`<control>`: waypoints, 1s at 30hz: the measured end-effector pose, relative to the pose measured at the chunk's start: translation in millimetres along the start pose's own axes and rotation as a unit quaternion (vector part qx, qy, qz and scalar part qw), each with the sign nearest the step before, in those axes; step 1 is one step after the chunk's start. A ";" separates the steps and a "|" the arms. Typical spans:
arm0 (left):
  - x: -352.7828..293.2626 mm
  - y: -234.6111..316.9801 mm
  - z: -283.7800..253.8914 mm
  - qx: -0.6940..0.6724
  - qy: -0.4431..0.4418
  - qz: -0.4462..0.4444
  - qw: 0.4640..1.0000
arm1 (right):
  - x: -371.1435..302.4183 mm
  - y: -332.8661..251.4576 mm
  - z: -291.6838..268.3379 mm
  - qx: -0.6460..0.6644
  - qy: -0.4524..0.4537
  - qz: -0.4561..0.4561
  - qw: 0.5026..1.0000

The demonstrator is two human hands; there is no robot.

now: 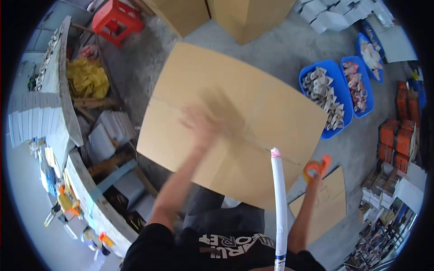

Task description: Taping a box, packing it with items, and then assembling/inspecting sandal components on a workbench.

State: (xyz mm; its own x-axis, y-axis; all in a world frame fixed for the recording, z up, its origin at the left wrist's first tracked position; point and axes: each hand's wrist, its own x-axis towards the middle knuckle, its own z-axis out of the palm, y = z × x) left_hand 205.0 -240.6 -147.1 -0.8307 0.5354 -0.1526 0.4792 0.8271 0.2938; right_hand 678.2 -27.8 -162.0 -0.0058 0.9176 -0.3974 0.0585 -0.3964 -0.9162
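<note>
A large brown cardboard sheet or flattened carton (266, 104) lies in front of me, with a crease across its middle. Over its left half is my left hand (203, 128), blurred by motion. The fingers look spread with nothing in them, and a shadow falls on the board beside them; whether the hand touches the board I cannot tell. Off the board's right corner, my right hand (316, 175) is closed on an orange tape dispenser (323, 163) with a roll of tape (311, 170). A white tube with a pink tip (279, 203) rises in the foreground, hiding part of the board.
Blue baskets (348, 108) of small pale parts stand at the right, near orange boxes (389, 141). A smaller cardboard piece (332, 201) lies by my right arm. Tall cartons (248, 18) and a red stool (118, 22) stand beyond. A cluttered workbench (74, 171) runs along the left.
</note>
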 end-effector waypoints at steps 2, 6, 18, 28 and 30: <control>85.2 -124.4 -32.2 0.114 0.252 -0.014 0.961 | -34.6 -25.7 -29.3 0.155 -0.049 0.040 0.986; 160.2 -208.5 -95.5 -0.286 -0.171 -0.194 0.923 | -76.7 -16.7 25.5 0.156 -0.071 0.094 0.981; -95.7 10.7 -427.6 -0.249 0.196 0.181 0.931 | -216.5 -43.8 -79.4 0.337 -0.087 0.013 0.937; -348.0 -162.2 -158.2 -0.348 -0.015 0.072 0.934 | -250.4 99.4 -218.5 0.233 -0.188 0.230 0.926; -371.6 -168.1 -154.3 -0.336 -0.069 0.026 0.939 | -273.1 106.9 -233.0 0.191 -0.170 0.238 0.937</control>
State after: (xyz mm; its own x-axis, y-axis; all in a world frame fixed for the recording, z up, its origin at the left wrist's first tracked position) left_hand 389.4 -605.1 5.8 -0.7443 0.6278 -0.2275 0.1936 0.5289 0.8263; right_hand 918.6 -314.2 -139.5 -0.3916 0.5973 -0.6999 -0.2252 -0.7997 -0.5565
